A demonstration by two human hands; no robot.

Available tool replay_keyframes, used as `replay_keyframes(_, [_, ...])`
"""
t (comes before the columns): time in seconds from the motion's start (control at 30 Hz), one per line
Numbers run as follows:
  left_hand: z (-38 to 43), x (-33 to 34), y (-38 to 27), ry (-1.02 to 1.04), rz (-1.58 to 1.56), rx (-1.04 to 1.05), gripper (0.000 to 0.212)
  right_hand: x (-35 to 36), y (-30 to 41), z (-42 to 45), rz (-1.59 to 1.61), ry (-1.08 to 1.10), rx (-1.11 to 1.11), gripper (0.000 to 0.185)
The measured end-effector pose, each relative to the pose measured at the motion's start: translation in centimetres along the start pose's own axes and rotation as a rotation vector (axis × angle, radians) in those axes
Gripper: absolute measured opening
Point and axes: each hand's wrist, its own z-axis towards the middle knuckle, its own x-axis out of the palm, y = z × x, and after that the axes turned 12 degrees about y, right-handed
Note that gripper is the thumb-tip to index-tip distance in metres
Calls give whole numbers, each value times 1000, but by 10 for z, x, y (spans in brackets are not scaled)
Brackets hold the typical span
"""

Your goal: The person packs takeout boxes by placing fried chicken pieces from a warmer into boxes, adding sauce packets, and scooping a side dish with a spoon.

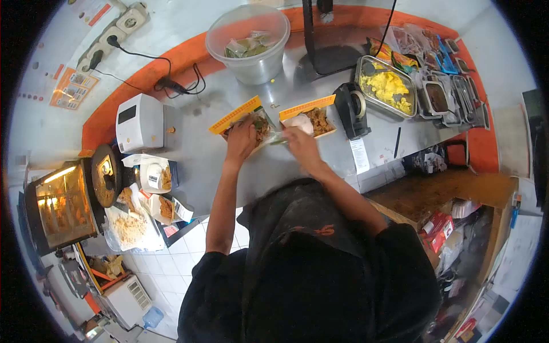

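On the steel counter stand two open food boxes with yellow patterned lids. My left hand is over the left food box, its fingers at the food and a clear plastic packet with green contents. My right hand pinches the right end of that packet, between the two boxes; it is slightly blurred. The right food box holds a mound of white rice and browned fried food. What lies under my left palm is hidden.
A clear plastic tub of packets stands behind. To the right are a tape dispenser, a paper receipt, a tray of yellow food and lidded containers. A white label printer and filled boxes are at left.
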Motion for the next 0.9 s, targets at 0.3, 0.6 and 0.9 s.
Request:
replay_keyframes(0.3, [4,35,-5,191,-25,-51,21,-54,-104,39,117,-207,243,16])
replay_keyframes(0.6, [-5,35,-82,85,90,299,21,-45,-109,19,-81,-128,-42,28])
replay_keyframes(0.9, [-10,49,-82,391,180,285,20,-59,-99,44,-600,332,128,33])
